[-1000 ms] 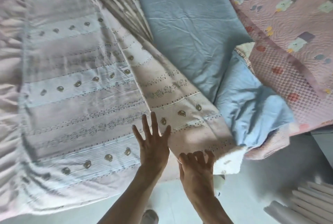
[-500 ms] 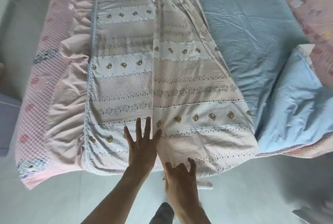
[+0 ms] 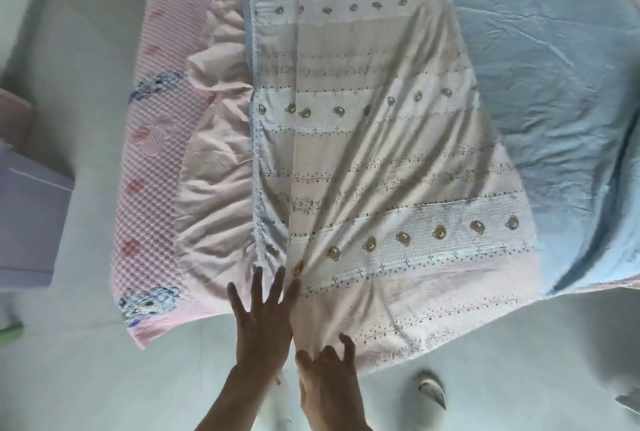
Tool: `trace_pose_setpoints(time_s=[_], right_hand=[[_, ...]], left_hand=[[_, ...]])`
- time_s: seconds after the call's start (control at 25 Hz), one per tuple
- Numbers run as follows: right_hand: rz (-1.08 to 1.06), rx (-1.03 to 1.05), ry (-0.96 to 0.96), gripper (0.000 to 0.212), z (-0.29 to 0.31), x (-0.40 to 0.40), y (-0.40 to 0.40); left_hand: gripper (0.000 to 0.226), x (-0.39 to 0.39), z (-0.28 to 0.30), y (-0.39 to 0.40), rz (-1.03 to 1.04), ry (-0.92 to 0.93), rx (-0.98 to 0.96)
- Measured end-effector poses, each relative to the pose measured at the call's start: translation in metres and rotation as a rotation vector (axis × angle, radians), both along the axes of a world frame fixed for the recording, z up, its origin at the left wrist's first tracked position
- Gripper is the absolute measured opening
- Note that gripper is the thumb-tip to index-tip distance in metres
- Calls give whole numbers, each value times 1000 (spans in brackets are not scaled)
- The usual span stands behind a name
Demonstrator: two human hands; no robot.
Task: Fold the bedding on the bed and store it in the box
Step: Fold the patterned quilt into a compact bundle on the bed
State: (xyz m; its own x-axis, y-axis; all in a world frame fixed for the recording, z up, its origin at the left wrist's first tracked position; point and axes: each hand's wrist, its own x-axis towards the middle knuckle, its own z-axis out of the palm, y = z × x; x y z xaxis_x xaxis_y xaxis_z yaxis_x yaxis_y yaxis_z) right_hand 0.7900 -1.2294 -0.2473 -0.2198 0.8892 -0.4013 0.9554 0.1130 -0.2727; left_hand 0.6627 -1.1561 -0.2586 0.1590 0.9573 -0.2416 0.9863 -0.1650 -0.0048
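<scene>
The bedding, a pink and white striped cover with small bear prints and a pink ruffle down its left side, lies along the bed and hangs over the near edge. My left hand presses flat on it with fingers spread, close to the ruffle seam; creases fan out from the fingertips. Just to the right and lower, my right hand curls its fingers on the cover's hanging front edge. A pale purple box stands on the floor at the far left, partly cut off.
A blue sheet covers the bed's right side and bunches at the right edge. A pink quilted pad shows under the ruffle on the left. A slipper lies on the pale floor near my right forearm.
The view has swung left along the bed, bringing the ruffle, pad and box into sight. Both hands have slid left across the cover, and the right hand now curls at its front edge.
</scene>
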Motion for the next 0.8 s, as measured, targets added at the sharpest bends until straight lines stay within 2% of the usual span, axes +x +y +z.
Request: trace_pose_setpoints(time_s=[0.04,0.16,0.24,0.32,0.36,0.44,0.6,0.68,0.8], right_hand=[[-7,-4,-28,35,-5,-19,-2],[-69,-70,-93,30,-8,-52,3],[-156,-143,-92,32,-2,-52,24],[-240,-151,-69,29,11,-41,56],[-261,-73,-43,22,15,-34,78],[-274,31,14,6,16,-23,133],[-219,129,142,15,4,-22,273],[-165,178,176,20,-11,-30,330],[-143,173,102,34,-29,-48,394]], left_hand=[[76,-20,-5,-5,-14,5,-35],[68,-48,-2,4,-12,-57,-160],[63,-46,3,23,73,-137,-313],[55,-42,1,38,230,-319,-416],[53,-38,0,45,346,-435,-406],[40,-30,-3,63,604,-628,-267],[15,-14,-11,117,942,-829,-69],[11,-10,-15,134,1018,-809,-51],[14,-6,-21,139,1053,-722,-57]])
